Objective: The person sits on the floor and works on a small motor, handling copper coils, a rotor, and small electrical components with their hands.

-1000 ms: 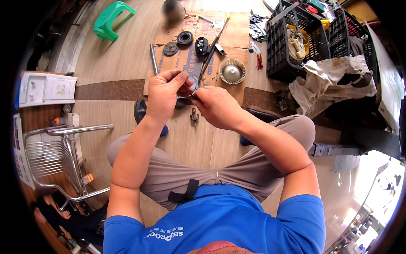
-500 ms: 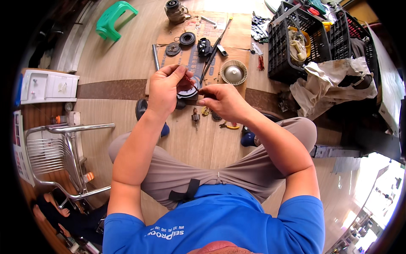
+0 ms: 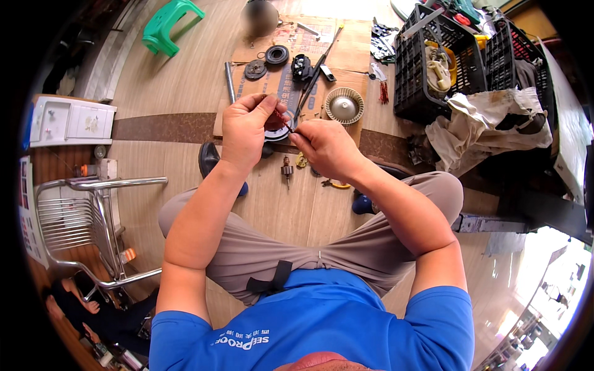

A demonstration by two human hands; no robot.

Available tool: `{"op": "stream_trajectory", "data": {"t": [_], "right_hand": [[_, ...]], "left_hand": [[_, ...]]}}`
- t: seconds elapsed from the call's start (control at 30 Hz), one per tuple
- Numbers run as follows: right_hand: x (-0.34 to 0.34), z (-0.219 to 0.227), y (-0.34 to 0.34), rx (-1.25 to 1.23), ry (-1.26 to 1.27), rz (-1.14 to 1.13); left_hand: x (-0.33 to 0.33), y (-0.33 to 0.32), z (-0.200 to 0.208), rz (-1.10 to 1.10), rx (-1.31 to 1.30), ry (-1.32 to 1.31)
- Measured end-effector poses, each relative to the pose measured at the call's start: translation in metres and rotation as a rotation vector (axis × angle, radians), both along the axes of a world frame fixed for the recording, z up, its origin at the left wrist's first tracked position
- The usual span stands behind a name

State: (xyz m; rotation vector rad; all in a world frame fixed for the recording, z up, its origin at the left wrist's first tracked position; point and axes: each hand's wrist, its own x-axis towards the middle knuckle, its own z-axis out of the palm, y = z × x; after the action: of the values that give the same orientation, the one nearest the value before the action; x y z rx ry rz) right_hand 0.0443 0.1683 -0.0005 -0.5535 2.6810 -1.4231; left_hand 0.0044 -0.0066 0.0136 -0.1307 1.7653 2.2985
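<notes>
Between my legs, above the floor, my left hand (image 3: 246, 127) is closed, its thumb and fingers pinching a small bundle of dark red wire (image 3: 282, 119). Close beside it, my right hand (image 3: 328, 147) is closed too, thumb against forefinger on the loose end of that wire. My fingers hide most of the bundle. Just beyond lies a pale round ring-shaped part (image 3: 276, 135), partly covered by my hands. Below them on the floor are a small motor armature (image 3: 286, 172), a yellow part (image 3: 301, 161) and a yellow-handled tool (image 3: 338, 184), half hidden by my right hand.
A flattened cardboard sheet (image 3: 356, 43) bears a blower wheel (image 3: 344, 106), a black ring (image 3: 276, 55), a disc (image 3: 255, 70) and a black housing (image 3: 301, 68). Black crates (image 3: 411, 93) stand at right, a green stool (image 3: 162, 31) at far left, a metal chair (image 3: 102, 185) nearer left.
My right hand has turned and its fingers have curled in tighter on the wire end. The left hand stays nearly in place.
</notes>
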Motion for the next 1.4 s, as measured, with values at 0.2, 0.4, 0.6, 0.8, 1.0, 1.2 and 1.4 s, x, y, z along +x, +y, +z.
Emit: {"op": "stream_trajectory", "data": {"t": [0.2, 0.4, 0.6, 0.8, 1.0, 1.2, 1.4], "right_hand": [[0.001, -0.002, -0.001, -0.018, 0.007, -0.021], [0.002, 0.002, 0.002, -0.270, -0.318, -0.049], [0.001, -0.001, 0.003, -0.184, -0.125, 0.026], [0.001, 0.010, -0.002, -0.090, 0.014, 0.039], [-0.001, -0.003, 0.001, -0.248, -0.108, 0.018], [0.002, 0.008, 0.010, -0.293, -0.401, 0.023], [0.000, -0.007, 0.000, -0.232, -0.129, -0.031]], "left_hand": [[-0.002, -0.003, 0.000, -0.035, -0.046, -0.028], [0.004, 0.004, -0.001, -0.091, -0.005, -0.062], [0.008, 0.007, -0.001, -0.127, -0.069, -0.025], [0.007, 0.002, -0.002, -0.110, 0.108, -0.151], [0.005, 0.004, -0.011, -0.083, 0.152, -0.119], [0.003, 0.005, -0.008, -0.110, 0.093, -0.110], [0.003, 0.006, -0.008, -0.097, 0.137, -0.101]]}}
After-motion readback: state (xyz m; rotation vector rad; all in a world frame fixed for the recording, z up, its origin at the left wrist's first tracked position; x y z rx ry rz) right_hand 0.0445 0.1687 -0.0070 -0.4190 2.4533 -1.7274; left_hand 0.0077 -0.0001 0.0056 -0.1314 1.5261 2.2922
